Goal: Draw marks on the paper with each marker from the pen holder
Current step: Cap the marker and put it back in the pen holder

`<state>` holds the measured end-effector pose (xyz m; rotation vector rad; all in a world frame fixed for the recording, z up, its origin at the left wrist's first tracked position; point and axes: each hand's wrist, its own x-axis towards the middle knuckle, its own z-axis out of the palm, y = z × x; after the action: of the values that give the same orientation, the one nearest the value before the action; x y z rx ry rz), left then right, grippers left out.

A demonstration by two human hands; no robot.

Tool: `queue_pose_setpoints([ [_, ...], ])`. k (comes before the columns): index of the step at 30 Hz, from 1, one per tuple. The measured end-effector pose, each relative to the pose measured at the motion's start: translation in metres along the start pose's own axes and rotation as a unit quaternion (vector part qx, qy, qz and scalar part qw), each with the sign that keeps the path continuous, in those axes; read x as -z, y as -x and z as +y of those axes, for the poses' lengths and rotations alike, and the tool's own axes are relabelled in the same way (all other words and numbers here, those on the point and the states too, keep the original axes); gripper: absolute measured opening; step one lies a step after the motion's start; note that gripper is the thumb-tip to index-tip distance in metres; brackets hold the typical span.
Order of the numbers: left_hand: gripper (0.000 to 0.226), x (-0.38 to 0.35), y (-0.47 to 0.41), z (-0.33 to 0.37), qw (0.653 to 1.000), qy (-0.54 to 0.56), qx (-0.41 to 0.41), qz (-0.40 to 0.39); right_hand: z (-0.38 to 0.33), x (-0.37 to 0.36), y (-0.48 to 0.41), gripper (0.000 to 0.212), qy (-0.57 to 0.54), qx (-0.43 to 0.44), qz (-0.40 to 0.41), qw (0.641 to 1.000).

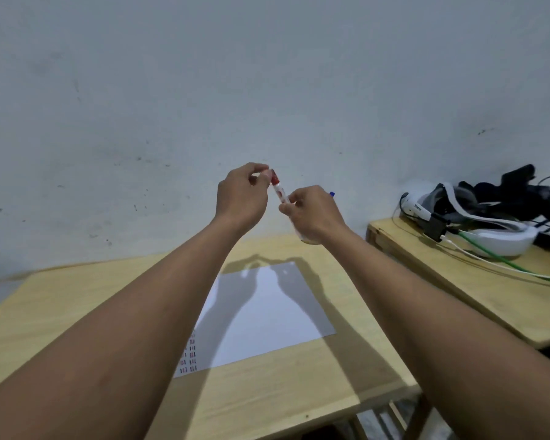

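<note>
Raised in front of the wall, a white marker with a red cap [278, 187] is held between both hands. My left hand [240, 196] pinches the red cap end with its fingertips. My right hand [313, 212] grips the white barrel lower down. A white sheet of paper [267, 315] lies on the wooden table [77, 312] below, with rows of small red and dark marks [189, 355] near its left edge. A blue marker tip [332, 194] shows behind my right hand. The pen holder [308, 240] is almost wholly hidden by that hand.
A second wooden table [477, 290] stands at the right, carrying a white headset [477, 223], dark gear [521, 188] and white and green cables [505, 265]. A plain grey wall rises behind both tables. A gap separates the tables.
</note>
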<state>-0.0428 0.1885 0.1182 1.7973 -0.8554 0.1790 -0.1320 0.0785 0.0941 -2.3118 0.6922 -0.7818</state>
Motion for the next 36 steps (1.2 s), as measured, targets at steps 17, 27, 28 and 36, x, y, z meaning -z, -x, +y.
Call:
queue_pose_setpoints([
  [17,0.104,-0.165,-0.036,-0.075,0.972,-0.057,0.134,-0.186,0.076,0.039,-0.106,0.017,-0.038,-0.03,0.085,0.995],
  [27,0.049,-0.201,-0.047,-0.095,0.977,0.059,0.147,-0.14,0.103,-0.001,-0.143,0.02,0.022,-0.051,0.006,0.998],
  [28,0.046,-0.201,-0.048,-0.096,0.978,0.056,0.147,-0.135,0.105,-0.005,-0.145,0.023,0.035,-0.057,0.002,0.998],
  [36,0.045,-0.201,-0.048,-0.098,0.977,0.084,0.147,-0.128,0.104,-0.005,-0.143,0.024,0.117,-0.088,-0.01,0.989],
])
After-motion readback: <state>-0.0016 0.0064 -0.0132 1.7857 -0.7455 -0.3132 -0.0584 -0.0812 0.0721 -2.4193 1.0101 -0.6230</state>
